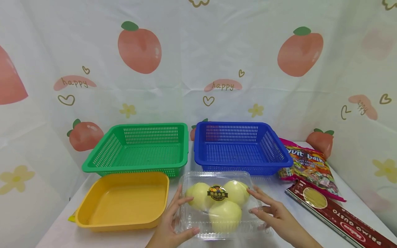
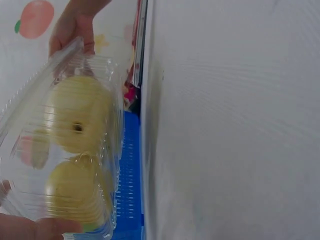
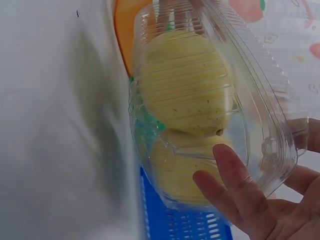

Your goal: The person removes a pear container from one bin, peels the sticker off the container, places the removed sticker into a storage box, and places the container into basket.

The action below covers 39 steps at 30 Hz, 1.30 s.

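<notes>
A clear plastic fruit box (image 1: 198,225) with a dark label on its lid holds three round, pale yellow fruits (image 1: 225,213). My left hand (image 1: 170,220) grips the box's left side, thumb at the near corner and fingers along the edge. On the opposite side my right hand (image 1: 276,215) holds the box, its fingertips (image 3: 232,162) against the clear wall. From the right wrist, the box (image 3: 270,145) is tilted in view and a shadow lies on the white tabletop beside it. The left wrist view shows two of the fruits (image 2: 77,192) through the ribbed side.
Behind the box stands a blue basket (image 1: 245,163), with a green basket (image 1: 139,168) to its left. A yellow tray (image 1: 124,203) sits at the left, partly covering a yellow packet (image 1: 72,217). On the right lie a colourful candy bag (image 1: 313,165) and a dark red pasta pack (image 1: 338,213).
</notes>
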Each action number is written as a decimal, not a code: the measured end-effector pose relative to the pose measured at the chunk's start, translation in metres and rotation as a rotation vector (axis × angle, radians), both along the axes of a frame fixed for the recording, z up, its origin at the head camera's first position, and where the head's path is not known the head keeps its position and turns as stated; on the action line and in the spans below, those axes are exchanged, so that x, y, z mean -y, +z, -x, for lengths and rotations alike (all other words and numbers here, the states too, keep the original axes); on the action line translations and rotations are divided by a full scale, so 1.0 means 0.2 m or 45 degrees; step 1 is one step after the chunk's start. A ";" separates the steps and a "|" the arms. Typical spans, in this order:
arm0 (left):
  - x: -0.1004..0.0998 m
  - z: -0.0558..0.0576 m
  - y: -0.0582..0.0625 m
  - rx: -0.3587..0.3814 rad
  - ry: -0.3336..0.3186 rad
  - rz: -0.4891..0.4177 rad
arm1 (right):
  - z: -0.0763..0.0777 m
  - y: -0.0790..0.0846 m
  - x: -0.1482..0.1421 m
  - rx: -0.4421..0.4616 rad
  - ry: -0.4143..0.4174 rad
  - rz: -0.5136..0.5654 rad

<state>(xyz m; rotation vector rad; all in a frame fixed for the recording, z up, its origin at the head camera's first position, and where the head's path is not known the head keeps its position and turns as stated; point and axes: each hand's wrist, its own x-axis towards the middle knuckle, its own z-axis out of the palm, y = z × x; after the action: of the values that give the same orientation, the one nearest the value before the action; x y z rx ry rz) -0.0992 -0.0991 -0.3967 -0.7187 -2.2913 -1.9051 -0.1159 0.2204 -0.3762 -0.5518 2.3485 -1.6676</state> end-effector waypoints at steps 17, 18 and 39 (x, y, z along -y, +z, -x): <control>0.02 0.03 -0.07 0.097 0.007 0.001 | 0.02 -0.09 0.03 0.051 0.012 0.033; 0.02 0.03 -0.07 0.092 -0.006 0.000 | 0.02 -0.10 0.03 0.049 0.007 0.028; 0.04 0.10 -0.17 0.074 -0.049 0.026 | 0.07 -0.04 -0.03 -0.270 -0.009 -0.332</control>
<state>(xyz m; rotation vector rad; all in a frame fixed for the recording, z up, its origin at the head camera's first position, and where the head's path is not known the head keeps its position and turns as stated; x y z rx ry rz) -0.1184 -0.1074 -0.4313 -0.7246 -2.3511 -1.9471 -0.1308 0.2261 -0.3835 -0.6975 2.6646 -1.3321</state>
